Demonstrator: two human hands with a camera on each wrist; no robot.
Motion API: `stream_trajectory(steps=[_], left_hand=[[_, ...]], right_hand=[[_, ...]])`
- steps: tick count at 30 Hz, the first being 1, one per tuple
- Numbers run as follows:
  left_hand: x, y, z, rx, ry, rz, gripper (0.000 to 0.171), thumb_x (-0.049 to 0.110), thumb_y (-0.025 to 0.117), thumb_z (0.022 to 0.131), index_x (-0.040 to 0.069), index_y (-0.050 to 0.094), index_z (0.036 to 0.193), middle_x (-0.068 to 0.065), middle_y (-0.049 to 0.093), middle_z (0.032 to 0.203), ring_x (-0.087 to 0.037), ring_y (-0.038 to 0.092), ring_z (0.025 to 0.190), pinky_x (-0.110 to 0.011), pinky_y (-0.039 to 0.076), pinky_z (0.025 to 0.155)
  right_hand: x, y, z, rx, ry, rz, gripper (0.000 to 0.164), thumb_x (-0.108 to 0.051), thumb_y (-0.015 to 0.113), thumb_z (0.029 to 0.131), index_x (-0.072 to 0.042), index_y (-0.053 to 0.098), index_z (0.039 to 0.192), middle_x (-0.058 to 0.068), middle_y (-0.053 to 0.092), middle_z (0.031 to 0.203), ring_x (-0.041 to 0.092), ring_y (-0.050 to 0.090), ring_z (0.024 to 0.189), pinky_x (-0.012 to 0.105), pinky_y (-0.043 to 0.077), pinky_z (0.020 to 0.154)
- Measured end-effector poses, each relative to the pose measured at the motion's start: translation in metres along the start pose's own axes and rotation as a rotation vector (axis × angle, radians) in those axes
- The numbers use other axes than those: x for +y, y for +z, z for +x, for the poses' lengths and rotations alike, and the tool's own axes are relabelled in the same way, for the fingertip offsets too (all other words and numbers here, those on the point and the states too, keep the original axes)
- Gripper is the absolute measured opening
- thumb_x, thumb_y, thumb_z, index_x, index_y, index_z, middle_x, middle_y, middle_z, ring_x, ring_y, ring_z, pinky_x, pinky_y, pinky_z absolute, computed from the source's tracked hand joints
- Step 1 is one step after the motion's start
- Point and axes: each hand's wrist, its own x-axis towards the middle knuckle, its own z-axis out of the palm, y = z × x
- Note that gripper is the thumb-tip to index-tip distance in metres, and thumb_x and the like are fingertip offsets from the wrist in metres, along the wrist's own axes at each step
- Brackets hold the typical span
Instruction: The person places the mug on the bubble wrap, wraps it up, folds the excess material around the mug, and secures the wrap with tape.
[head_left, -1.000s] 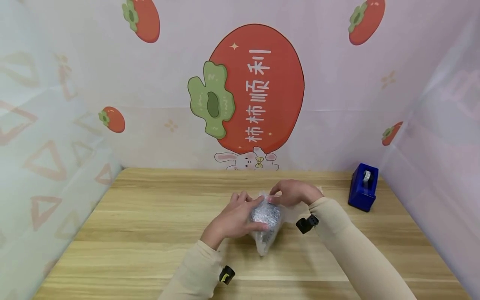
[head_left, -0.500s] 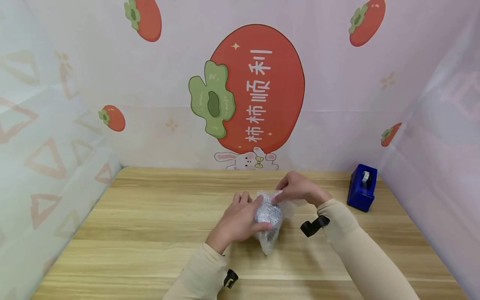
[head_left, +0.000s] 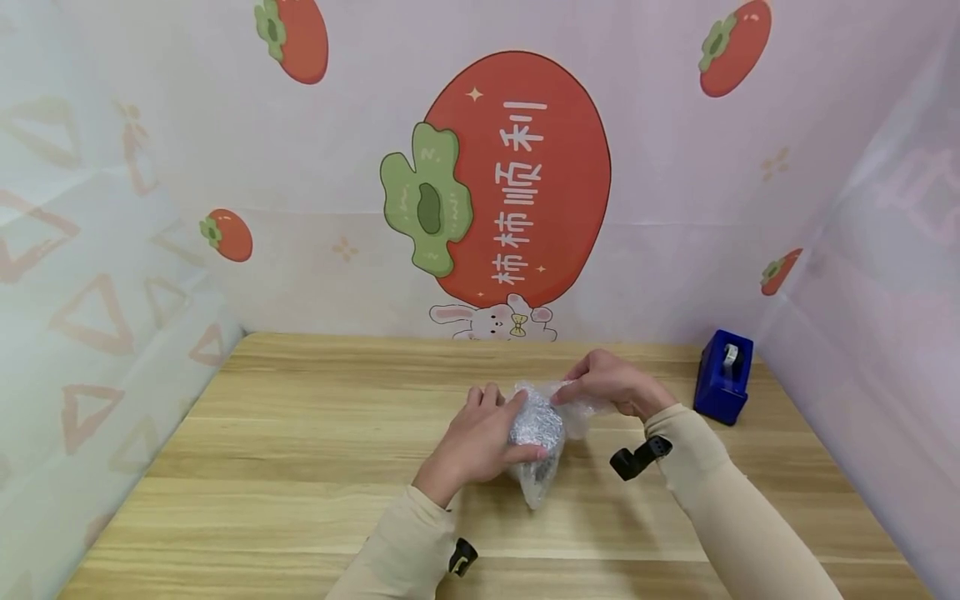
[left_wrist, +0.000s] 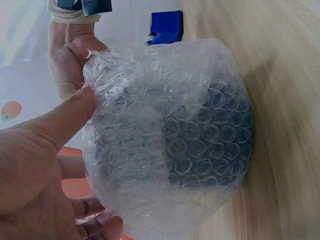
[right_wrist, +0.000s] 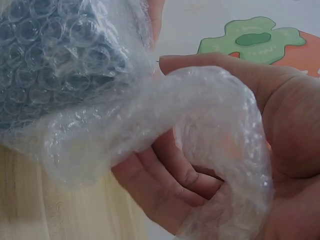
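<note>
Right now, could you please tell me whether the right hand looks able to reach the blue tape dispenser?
Probably yes: nothing appears to stand between the right hand and the blue tape dispenser, though the hand would likely need to release the loose bubble wrap first.

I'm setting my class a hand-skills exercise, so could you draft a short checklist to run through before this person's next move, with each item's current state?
1. Left hand steadying the bubble-wrapped bundle: ok, thumb and fingers hold it.
2. Right hand on the loose bubble wrap: ok, it holds that part.
3. All wrap lying flat against the bundle: not ok, the loose part curls away through the right hand.
4. Blue tape dispenser standing apart from both hands: ok, it is beyond the right hand.
5. Contents identifiable: cannot tell, only something dark shows through the bubbles.
</note>
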Motion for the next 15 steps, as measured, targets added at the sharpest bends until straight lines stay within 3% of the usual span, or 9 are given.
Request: stream_trajectory(steps=[9, 15], left_hand=[[0.000, 0.001, -0.001, 0.002, -0.009, 0.001, 0.087, 0.057, 0.075, 0.085, 0.010, 0.047, 0.153, -0.013, 0.051, 0.116, -0.024, 0.041, 0.100, -0.033, 0.041, 0.078], [0.000, 0.000, -0.001, 0.001, -0.006, 0.002, 0.086, 0.057, 0.075, 0.086, 0.010, 0.047, 0.152, -0.013, 0.051, 0.116, -0.024, 0.041, 0.101, -0.033, 0.042, 0.078]], right_hand=[[-0.002, 0.003, -0.004, 0.016, 0.003, -0.133, 0.035, -0.026, 0.085, 0.080, -0.009, 0.060, 0.062, -0.004, 0.043, 0.059, 0.013, 0.043, 0.059, 0.027, 0.037, 0.052], [-0.004, 0.002, -0.011, -0.026, -0.090, -0.102, 0.021, -0.018, 0.084, 0.080, -0.003, 0.069, 0.085, 0.003, 0.062, 0.079, 0.018, 0.056, 0.074, 0.030, 0.050, 0.065]])
